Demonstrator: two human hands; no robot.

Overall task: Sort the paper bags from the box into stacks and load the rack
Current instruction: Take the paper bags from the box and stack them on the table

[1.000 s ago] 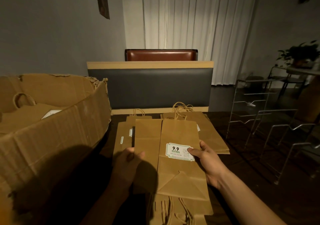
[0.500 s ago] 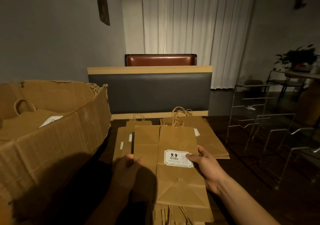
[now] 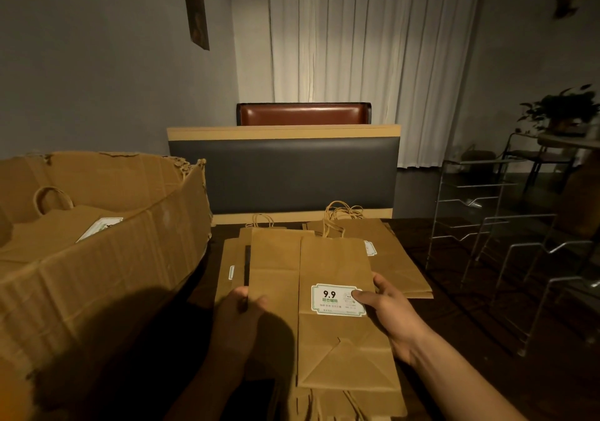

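A flat brown paper bag [image 3: 337,339] with a white "9.9" label lies on top of another flat bag [image 3: 274,274] in front of me. My right hand [image 3: 386,310] grips the labelled bag's right edge, thumb on the label. My left hand [image 3: 242,313], in shadow, holds the left edge of the under bag. More flat bags lie behind: a stack [image 3: 389,255] at the right and a stack [image 3: 232,268] at the left. The torn cardboard box [image 3: 107,268] at my left holds further bags. The wire rack [image 3: 506,245] stands at the right.
All of this sits on a dark table [image 3: 454,323]. Behind it runs a dark padded bench back [image 3: 285,174] with a brown chair back [image 3: 303,114] beyond. A plant [image 3: 565,105] on a small table is at the far right.
Both hands have kept their hold on the bags; the bags sit slightly lower and nearer in view as my head tilted.
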